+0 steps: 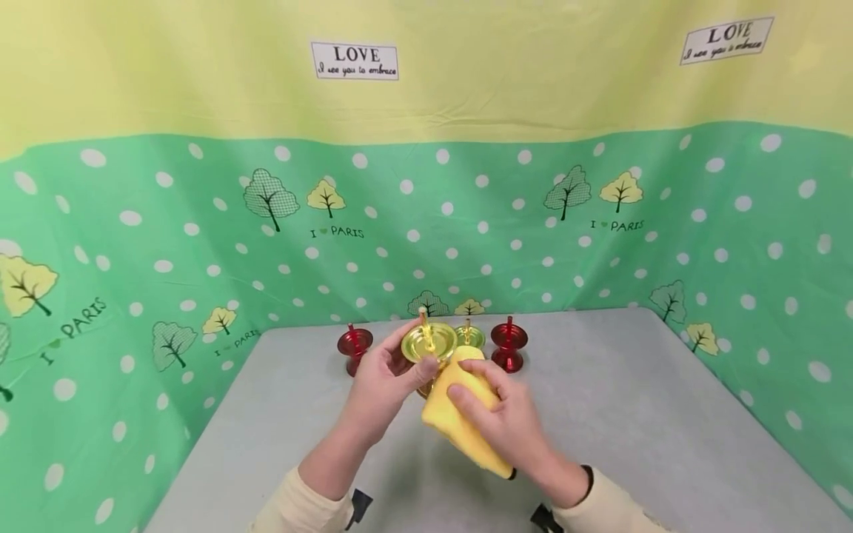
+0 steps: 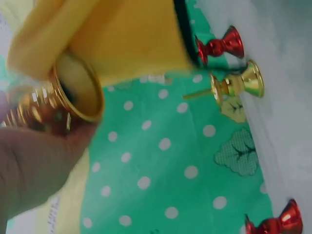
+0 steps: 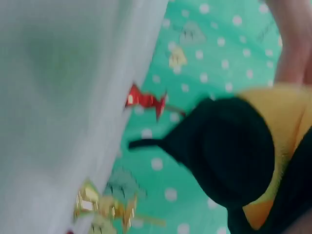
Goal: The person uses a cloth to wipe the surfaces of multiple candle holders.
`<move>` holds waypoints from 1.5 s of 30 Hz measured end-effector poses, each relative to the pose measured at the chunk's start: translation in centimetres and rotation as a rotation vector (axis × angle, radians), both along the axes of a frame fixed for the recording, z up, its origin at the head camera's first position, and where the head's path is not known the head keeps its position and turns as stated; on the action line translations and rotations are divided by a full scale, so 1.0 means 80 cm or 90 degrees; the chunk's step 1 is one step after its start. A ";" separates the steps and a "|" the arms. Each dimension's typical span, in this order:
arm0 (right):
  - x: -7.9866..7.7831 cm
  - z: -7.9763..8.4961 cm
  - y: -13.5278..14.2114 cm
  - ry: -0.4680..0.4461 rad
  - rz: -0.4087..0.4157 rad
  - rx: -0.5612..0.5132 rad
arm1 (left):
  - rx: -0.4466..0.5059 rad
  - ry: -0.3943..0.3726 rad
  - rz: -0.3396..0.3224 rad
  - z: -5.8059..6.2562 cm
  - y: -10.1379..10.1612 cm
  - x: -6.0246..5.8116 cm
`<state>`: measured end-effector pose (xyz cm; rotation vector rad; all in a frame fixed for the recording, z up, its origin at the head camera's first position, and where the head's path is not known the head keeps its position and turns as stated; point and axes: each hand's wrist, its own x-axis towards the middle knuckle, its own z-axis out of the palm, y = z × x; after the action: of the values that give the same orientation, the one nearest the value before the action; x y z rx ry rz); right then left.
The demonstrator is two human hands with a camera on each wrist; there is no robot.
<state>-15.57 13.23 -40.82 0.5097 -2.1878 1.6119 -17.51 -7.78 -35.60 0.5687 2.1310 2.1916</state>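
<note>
My left hand grips a shiny gold candlestick by its stem, just above the table. It has a wide dish with a spike standing up from the middle. A yellow cloth with dark edging is pinched in my right hand, close against the candlestick's right side. In the left wrist view, the hollow foot of the held candlestick shows beside the cloth, slightly blurred. A black part of the cloth faces the right wrist camera, which hides the fingers there.
Behind my hands a second gold candlestick stands on the grey tabletop. One red candlestick is to its right and another red candlestick stands farther left. A green and yellow printed curtain rises behind the table.
</note>
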 end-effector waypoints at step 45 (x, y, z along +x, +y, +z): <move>0.005 -0.018 0.049 -0.478 0.546 -0.089 | 0.135 -0.046 -0.088 -0.052 -0.053 0.008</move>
<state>-15.17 17.16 -42.25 1.0258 -2.4762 2.7417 -16.90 -12.03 -39.73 0.6156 1.7804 2.3360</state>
